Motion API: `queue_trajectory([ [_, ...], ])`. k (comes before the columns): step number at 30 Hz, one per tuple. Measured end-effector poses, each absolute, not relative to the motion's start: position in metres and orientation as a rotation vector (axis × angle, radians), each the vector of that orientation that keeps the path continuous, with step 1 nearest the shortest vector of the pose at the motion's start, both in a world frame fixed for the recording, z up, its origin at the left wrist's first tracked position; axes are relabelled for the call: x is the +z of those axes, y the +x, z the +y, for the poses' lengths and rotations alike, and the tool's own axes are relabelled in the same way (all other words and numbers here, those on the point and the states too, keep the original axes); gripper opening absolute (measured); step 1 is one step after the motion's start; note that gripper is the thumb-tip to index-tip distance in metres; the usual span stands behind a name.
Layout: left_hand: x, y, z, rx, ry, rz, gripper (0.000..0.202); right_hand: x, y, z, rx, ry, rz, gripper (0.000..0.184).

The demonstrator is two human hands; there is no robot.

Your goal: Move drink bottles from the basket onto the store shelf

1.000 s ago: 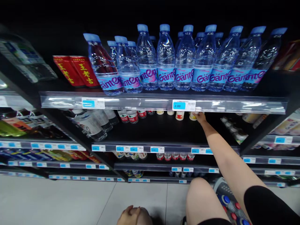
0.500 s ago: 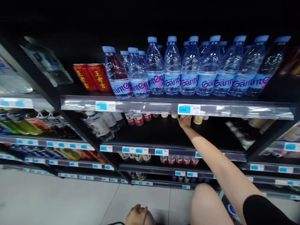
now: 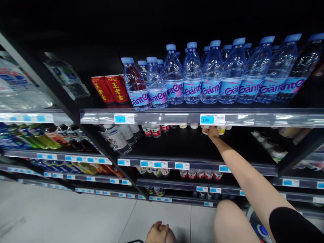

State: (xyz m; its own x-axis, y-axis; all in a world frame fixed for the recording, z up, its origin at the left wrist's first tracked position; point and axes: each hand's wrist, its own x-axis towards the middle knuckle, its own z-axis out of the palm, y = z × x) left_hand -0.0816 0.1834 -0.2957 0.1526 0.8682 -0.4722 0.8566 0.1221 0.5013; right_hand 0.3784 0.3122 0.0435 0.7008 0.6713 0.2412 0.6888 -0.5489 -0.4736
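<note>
My right hand (image 3: 213, 132) reaches under the upper shelf's front edge onto the second shelf. Its fingers are closed on a small bottle with a white and red label (image 3: 205, 130), whose top the price rail hides. Right beside that hand stands a yellow-labelled bottle (image 3: 221, 130). On my knee at the bottom of the view rests my left hand (image 3: 157, 233), fingers apart, with nothing in it.
Blue-capped water bottles (image 3: 192, 76) line the upper shelf, with red drink cans (image 3: 111, 89) to their left. The clear price rail (image 3: 162, 118) crosses above my right arm. Large bottles (image 3: 117, 138) and red-labelled bottles (image 3: 155, 131) stand on the second shelf.
The view has shifted, so the shelves appear farther right. My right hand sits slightly farther right against the bottles, showing more of the red-and-white bottle. My left hand stays on the knee.
</note>
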Motion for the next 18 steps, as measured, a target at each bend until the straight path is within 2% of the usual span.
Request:
queue_trajectory([
  [2, -0.293, -0.079, 0.183, 0.019, 1.724, 1.656, 0.054, 0.047, 0.378, 0.311, -0.029, -2.392, -1.063, 0.052],
  [6, -0.287, -0.075, 0.183, 0.003, 1.761, 1.651, 0.053, 0.057, 0.365, 0.303, 0.043, -2.461, -1.112, 0.078],
  [10, -0.286, -0.076, 0.187, -0.01, 1.751, 1.669, 0.055, 0.077, 0.34, 0.225, 0.134, -2.347, -1.364, 0.069],
  [12, -0.286, -0.076, 0.188, -0.041, 1.734, 1.67, 0.057, 0.087, 0.332, 0.149, 0.398, -2.01, -1.576, 0.069],
  [15, -0.279, -0.074, 0.185, -0.143, 1.718, 1.71, 0.061, 0.083, 0.34, 0.017, 1.023, -1.646, -1.756, 0.073],
  [17, -0.272, -0.069, 0.181, -0.205, 1.734, 1.728, 0.065, 0.051, 0.355, -0.065, 1.399, -1.648, -1.527, 0.074],
  [18, -0.27, -0.065, 0.179, -0.22, 1.742, 1.761, 0.067, 0.024, 0.362, -0.103, 1.43, -1.734, -1.334, 0.073],
])
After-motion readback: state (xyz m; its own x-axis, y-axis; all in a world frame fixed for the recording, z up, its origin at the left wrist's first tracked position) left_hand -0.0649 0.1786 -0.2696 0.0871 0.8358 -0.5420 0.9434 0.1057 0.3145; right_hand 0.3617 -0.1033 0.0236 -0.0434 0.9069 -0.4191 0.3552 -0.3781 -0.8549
